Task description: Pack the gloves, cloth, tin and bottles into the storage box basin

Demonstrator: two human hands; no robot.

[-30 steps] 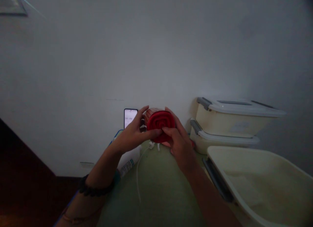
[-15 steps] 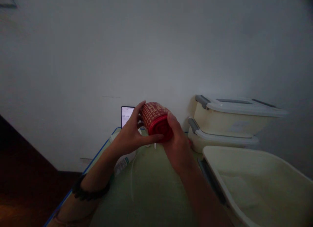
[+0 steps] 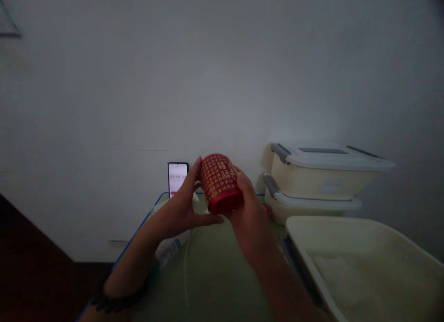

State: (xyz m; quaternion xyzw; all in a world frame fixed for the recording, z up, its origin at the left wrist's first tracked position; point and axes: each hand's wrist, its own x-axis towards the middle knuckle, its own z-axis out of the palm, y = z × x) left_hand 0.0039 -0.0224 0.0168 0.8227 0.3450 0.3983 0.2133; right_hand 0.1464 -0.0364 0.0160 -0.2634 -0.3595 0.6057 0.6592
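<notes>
A red canister (image 3: 220,181) with rows of gold characters is held up above the table, tilted so its red end (image 3: 227,203) points down and towards me. My left hand (image 3: 187,204) grips its left side, the thumb lying below the near end and the other fingers behind. On the other side my right hand (image 3: 248,206) wraps round it, with the thumb on its printed side. Behind my left hand a phone (image 3: 177,178) showing a timer stands upright. Under my left forearm lies a white packet (image 3: 171,249) with a green-blue print, partly hidden.
Two lidded cream storage boxes (image 3: 312,176) with grey latches are stacked at the back right, by the wall. In front of them stands a lidless box (image 3: 301,245) with a pale item inside. The greenish tabletop (image 3: 218,271) has a blue edge.
The canister has turned in my hands: its near end now faces further down, and more of the printed side shows. The whole view has shifted, so the surroundings sit slightly lower.
</notes>
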